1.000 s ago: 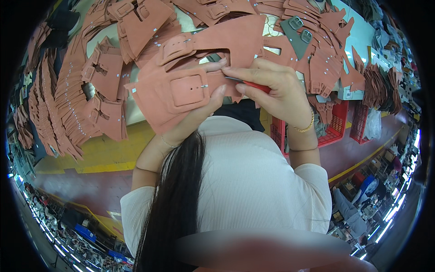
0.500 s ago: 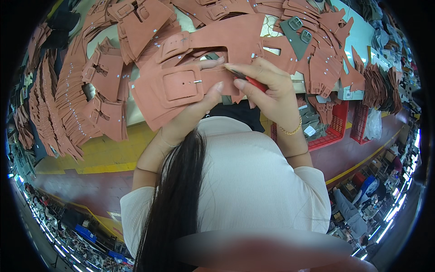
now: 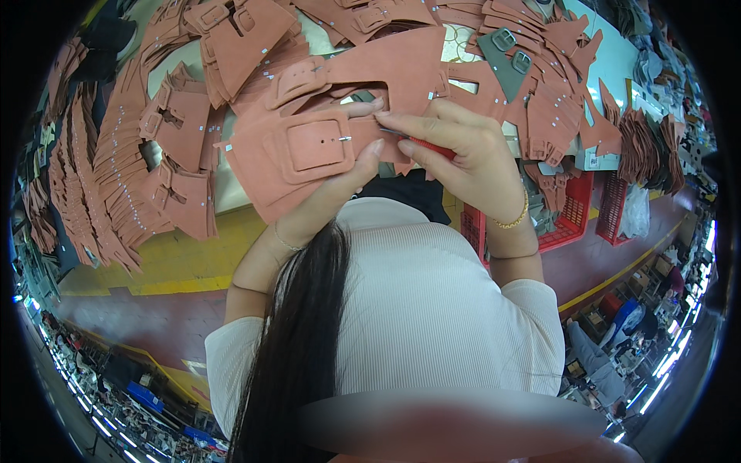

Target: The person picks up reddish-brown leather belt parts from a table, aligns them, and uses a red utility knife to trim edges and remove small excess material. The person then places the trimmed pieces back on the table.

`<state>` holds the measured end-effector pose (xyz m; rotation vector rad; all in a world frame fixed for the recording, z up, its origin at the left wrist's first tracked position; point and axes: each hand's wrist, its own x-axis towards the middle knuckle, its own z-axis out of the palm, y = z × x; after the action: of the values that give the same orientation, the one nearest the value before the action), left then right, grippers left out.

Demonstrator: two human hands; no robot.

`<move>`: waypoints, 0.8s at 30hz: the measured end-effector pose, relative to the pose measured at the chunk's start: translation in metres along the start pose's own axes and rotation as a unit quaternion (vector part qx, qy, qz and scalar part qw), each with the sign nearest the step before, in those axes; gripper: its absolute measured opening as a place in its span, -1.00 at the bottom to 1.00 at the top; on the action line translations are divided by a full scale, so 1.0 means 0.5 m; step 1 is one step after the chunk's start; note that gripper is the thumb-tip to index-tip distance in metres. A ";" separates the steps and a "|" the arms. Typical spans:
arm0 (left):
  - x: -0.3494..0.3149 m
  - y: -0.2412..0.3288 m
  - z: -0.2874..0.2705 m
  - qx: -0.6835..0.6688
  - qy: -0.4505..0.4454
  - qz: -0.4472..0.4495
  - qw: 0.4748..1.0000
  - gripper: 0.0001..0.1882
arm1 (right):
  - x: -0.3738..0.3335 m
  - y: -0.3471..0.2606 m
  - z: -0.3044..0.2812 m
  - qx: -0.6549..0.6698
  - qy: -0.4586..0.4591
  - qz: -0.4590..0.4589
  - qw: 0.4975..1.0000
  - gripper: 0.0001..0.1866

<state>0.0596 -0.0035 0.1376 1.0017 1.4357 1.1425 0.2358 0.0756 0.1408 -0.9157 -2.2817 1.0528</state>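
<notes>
Two buckled straps cross a salmon-coloured leather shoe upper (image 3: 255,162), held tilted above the table's near edge. My left hand (image 3: 351,174) is closed on it from below, thumb on the lower strap beside the large leather-covered buckle (image 3: 318,147). A metal prong shows at that buckle's right bar. My right hand (image 3: 463,154) grips a small red-handled tool (image 3: 434,148) with a thin metal tip, close against the strap just right of my left thumb. My right fingertips touch the leather there; the tool's exact kind is partly hidden by my fingers.
Stacks of similar salmon uppers (image 3: 174,127) cover the table on both sides. A dark green buckled piece (image 3: 505,65) lies at the back right. Below the table's right edge stand red plastic crates (image 3: 575,208), one holding dark green pieces.
My right hand has shifted slightly right and down with the red-handled tool, its fingers straighter along the strap. The upper and its large buckle have moved slightly right.
</notes>
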 end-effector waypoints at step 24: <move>-0.002 -0.011 -0.008 -0.106 0.006 -0.010 0.994 -0.62 | -0.005 0.005 0.012 0.267 -0.018 0.091 0.959 -0.69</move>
<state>0.0557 -0.0062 0.1327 0.8315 1.3005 1.2601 0.2345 0.0719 0.1351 -0.8844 -1.8082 1.6665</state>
